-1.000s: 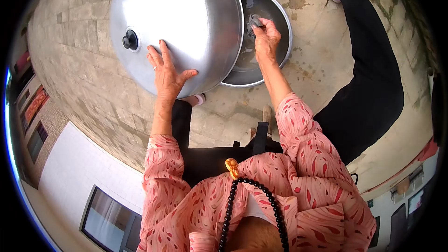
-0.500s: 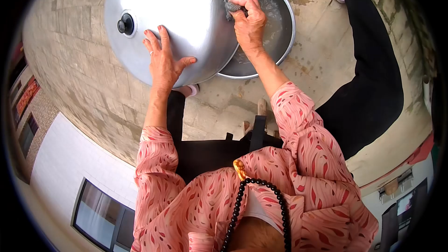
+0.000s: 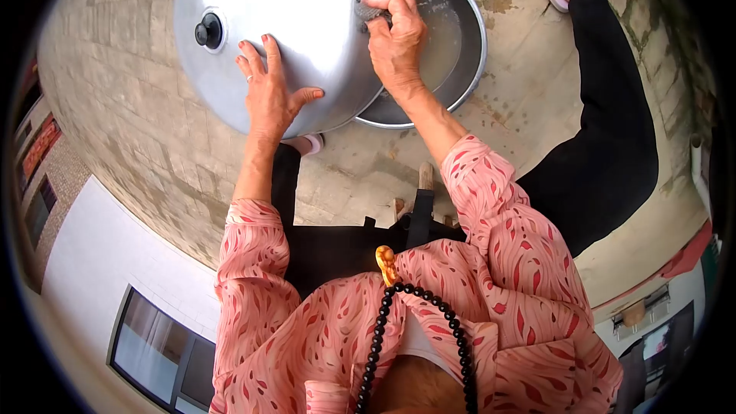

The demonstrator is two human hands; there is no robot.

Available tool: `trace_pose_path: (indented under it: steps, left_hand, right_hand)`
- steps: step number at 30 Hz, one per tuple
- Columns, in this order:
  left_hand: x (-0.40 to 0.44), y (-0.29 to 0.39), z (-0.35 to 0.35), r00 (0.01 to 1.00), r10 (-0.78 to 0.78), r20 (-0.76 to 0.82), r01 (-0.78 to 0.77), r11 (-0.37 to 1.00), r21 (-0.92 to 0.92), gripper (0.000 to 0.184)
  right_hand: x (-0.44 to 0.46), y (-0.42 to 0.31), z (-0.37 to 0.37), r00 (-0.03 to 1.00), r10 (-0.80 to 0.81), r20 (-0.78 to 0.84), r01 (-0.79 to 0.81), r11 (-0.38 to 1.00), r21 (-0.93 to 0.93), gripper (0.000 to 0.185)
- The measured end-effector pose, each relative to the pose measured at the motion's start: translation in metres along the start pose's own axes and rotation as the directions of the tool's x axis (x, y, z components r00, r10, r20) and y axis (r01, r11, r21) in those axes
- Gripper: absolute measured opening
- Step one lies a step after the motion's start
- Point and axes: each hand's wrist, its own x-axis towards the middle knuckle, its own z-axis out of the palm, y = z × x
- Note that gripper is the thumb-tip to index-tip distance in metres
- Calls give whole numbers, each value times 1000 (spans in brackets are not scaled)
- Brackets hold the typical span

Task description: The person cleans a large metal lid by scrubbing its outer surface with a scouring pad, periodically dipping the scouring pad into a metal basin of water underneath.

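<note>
A large domed silver metal lid [image 3: 307, 11] with a black knob [image 3: 208, 31] is tilted, its right side over a round metal basin [image 3: 474, 54]. My left hand [image 3: 268, 96] lies on the lid near the knob, fingers spread and thumb out. Pinched in my right hand [image 3: 399, 46] is a grey scouring pad [image 3: 369, 1], pressed on the lid's surface near its right rim. Cloudy water [image 3: 438, 57] shows in the basin. Part of the basin is hidden behind the lid.
The basin stands on a stained concrete floor [image 3: 529, 69]. My legs in black trousers [image 3: 613, 123] spread to either side. A piece of wood [image 3: 425, 176] shows below me. At lower left is a white wall [image 3: 138, 245] with a window [image 3: 165, 349].
My right hand has slid left with the scouring pad, further in from the lid's rim. The left hand stays spread on the lid. The water's surface looks calmer.
</note>
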Motion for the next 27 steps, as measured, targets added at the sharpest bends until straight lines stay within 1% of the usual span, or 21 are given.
trace_pose_path:
  steps: [2,4,5,6,7,8,9,10,12,13,14,16,18,19,20,22,23,24,25,27]
  left_hand:
    - [-3,1,-1,1000,-23,22,23,1000,3,127]
    - [-2,0,-3,999,-21,26,20,1000,15,129]
    - [-4,1,-4,999,-27,42,26,999,27,129]
    - [-2,1,-5,999,-30,41,29,999,35,129]
    - [0,3,-5,998,-35,46,33,999,39,129]
    - [1,3,-3,999,-29,33,28,999,29,130]
    - [0,1,-2,999,-26,29,25,999,23,130]
    - [-1,-2,0,1000,-24,20,24,1000,20,130]
    - [-4,2,-4,998,-38,50,36,999,35,129]
    - [-1,3,-6,998,-38,47,36,998,43,129]
    - [-2,2,-6,998,-38,49,35,998,49,128]
    - [1,1,-3,999,-37,30,35,998,50,125]
    - [1,3,-3,999,-32,18,32,999,31,124]
    - [-1,3,-3,999,-33,15,33,999,25,124]
    - [-1,3,-3,999,-35,20,34,999,29,124]
    - [-1,3,-4,999,-27,23,26,999,42,123]
    - [-2,2,-4,999,-26,22,25,999,39,123]
    - [-3,1,-3,1000,-24,18,24,999,34,123]
    - [0,1,-1,1000,-25,2,25,999,23,123]
    - [1,2,-2,1000,-16,-9,16,1000,17,123]
  right_hand:
    - [-9,4,1,1000,7,-2,-7,994,111,19]
    - [-1,23,-1,998,48,-44,-43,995,90,19]
    - [4,40,-5,970,231,-72,-225,971,84,20]
    - [8,43,-8,945,321,-67,-315,945,84,20]
    - [6,45,-7,951,308,-42,-304,950,78,21]
    - [1,31,-6,953,303,-9,-301,951,65,23]
    - [-7,16,-5,994,111,-14,-110,993,39,25]
    - [-16,-2,-6,1000,14,15,-14,1000,-3,27]
    - [-20,10,-5,1000,14,-17,-13,998,55,25]
    - [-19,24,-5,997,61,-37,-59,996,66,24]
    - [-11,32,-13,981,185,-53,-186,982,-19,23]
    - [-8,39,-19,966,257,-32,-259,962,-85,22]
    - [-17,12,-10,989,147,-2,-147,989,-23,22]
    - [-23,-5,-9,994,106,38,-107,994,6,21]
    - [-25,0,-5,997,78,4,-78,997,29,22]
    - [-19,20,-9,979,198,-43,-194,977,88,20]
    - [-8,30,-12,952,299,-73,-299,954,10,18]
    - [-8,34,-15,940,335,-64,-335,942,2,18]
    - [-16,35,-13,963,264,-46,-265,964,-6,18]
    - [-38,1,-7,990,137,37,-137,990,-17,20]
